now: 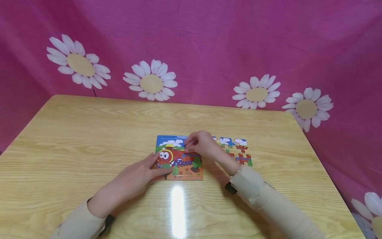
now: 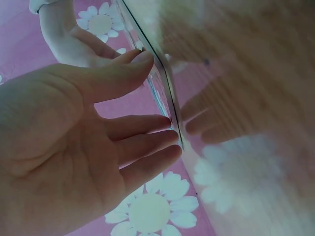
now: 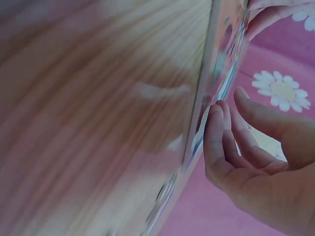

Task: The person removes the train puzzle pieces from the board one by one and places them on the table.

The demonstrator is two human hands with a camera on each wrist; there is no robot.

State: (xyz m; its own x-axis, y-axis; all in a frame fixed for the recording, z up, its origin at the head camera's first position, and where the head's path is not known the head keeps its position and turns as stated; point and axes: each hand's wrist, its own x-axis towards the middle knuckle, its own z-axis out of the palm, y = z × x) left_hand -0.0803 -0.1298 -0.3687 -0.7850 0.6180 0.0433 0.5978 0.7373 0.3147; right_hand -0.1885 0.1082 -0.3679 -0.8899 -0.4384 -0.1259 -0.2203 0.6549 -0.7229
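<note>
A puzzle board (image 1: 182, 176) with a cartoon red train lies on the wooden table. My left hand (image 1: 138, 174) rests at its left and lower-left edge, fingers extended; in the left wrist view the left hand (image 2: 88, 132) has its fingertips against the board's edge. My right hand (image 1: 201, 144) is over the board's upper right, fingers bent down to its surface. In the right wrist view, the right hand (image 3: 261, 152) touches the board with its fingertips, while the thumb stands apart from them. No piece shows between thumb and fingers, and the spot under them is hidden.
Several loose puzzle pieces (image 1: 244, 159) lie right of the board, partly behind the right wrist. The wooden table (image 1: 89, 132) extends around them. A pink cloth (image 1: 203, 43) with large white daisies hangs behind the table.
</note>
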